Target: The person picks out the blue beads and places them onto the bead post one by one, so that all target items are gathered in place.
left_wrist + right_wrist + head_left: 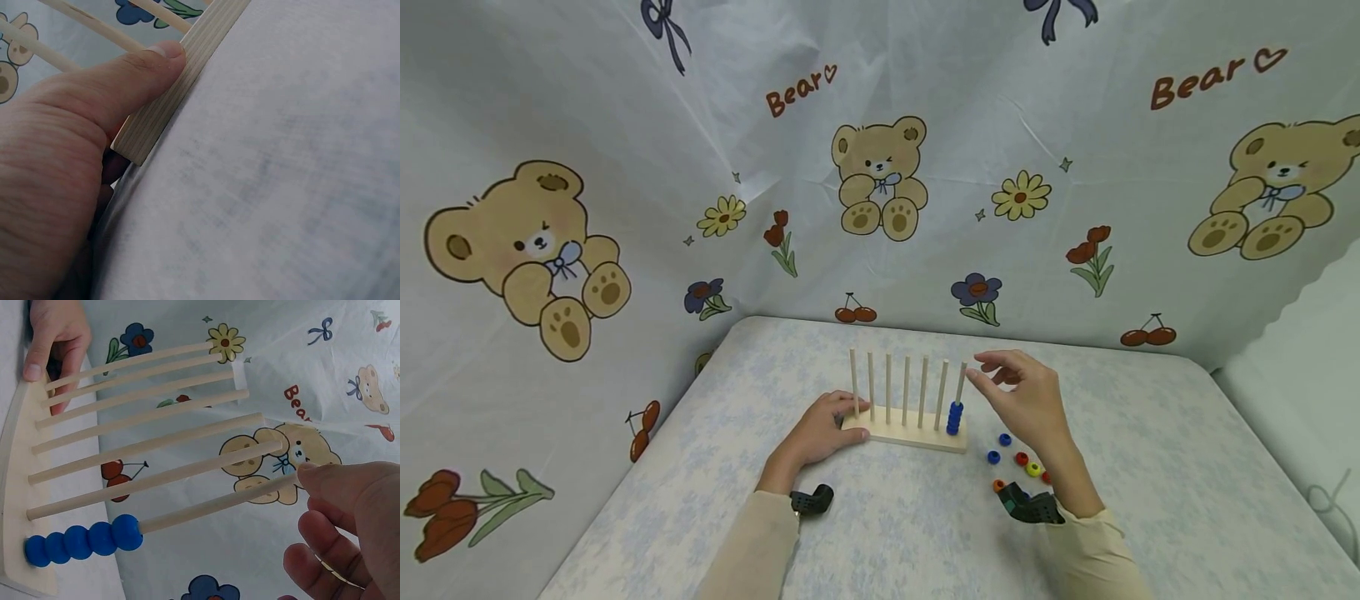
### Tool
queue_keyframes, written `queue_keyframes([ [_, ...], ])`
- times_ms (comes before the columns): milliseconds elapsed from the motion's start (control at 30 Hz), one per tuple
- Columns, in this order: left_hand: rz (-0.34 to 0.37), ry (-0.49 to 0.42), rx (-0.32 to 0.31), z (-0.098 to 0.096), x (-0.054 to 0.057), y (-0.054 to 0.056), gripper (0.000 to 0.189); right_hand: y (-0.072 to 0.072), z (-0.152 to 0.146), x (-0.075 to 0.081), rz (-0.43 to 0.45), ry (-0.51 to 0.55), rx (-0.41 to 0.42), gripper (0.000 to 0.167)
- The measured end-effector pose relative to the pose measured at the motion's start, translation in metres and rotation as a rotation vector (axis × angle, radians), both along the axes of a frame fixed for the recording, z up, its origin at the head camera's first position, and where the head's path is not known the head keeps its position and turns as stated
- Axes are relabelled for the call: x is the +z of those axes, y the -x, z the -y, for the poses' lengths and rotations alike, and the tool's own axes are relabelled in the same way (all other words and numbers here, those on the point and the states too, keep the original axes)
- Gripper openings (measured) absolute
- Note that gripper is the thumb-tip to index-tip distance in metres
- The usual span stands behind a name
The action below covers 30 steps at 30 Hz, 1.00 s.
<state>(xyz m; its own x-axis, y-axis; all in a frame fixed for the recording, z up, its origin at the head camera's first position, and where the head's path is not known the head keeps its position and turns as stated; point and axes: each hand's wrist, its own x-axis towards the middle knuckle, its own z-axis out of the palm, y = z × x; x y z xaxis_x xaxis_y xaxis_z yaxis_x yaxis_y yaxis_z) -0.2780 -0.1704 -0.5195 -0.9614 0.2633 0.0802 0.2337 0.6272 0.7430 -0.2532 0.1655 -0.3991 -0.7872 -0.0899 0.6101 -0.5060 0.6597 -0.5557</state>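
A wooden peg rack (904, 427) with several upright pegs stands on the table. Stacked at the foot of its rightmost peg are several blue beads (81, 542). My left hand (822, 429) grips the rack's left end, its thumb along the front edge of the base (159, 106). Beside the top of the beaded peg (961, 382) is my right hand (1026, 396), thumb and index finger apart. In the right wrist view the thumb overlaps that peg's tip, and no bead shows between the fingers.
Loose beads lie right of the rack: blue beads (994, 457), a red bead (1022, 458), a yellow bead (1033, 469) and an orange bead (998, 485). The right forearm passes over part of this group. A bear-printed curtain (940, 275) hangs behind the table.
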Motion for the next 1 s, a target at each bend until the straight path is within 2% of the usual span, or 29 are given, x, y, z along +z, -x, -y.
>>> queue_keyframes([
  [300, -0.007, 0.012, 0.002, 0.0, 0.0, 0.0, 0.047, -0.003, -0.008, 0.007, -0.009, -0.048, 0.041, 0.022],
  [767, 0.0, -0.003, -0.002, 0.0, 0.0, 0.0, 0.048, -0.003, -0.023, 0.013, -0.013, -0.059, 0.048, 0.021],
  [1000, -0.003, -0.002, 0.005, -0.001, -0.001, 0.001, 0.047, -0.005, -0.034, 0.015, 0.053, -0.107, 0.084, 0.021],
])
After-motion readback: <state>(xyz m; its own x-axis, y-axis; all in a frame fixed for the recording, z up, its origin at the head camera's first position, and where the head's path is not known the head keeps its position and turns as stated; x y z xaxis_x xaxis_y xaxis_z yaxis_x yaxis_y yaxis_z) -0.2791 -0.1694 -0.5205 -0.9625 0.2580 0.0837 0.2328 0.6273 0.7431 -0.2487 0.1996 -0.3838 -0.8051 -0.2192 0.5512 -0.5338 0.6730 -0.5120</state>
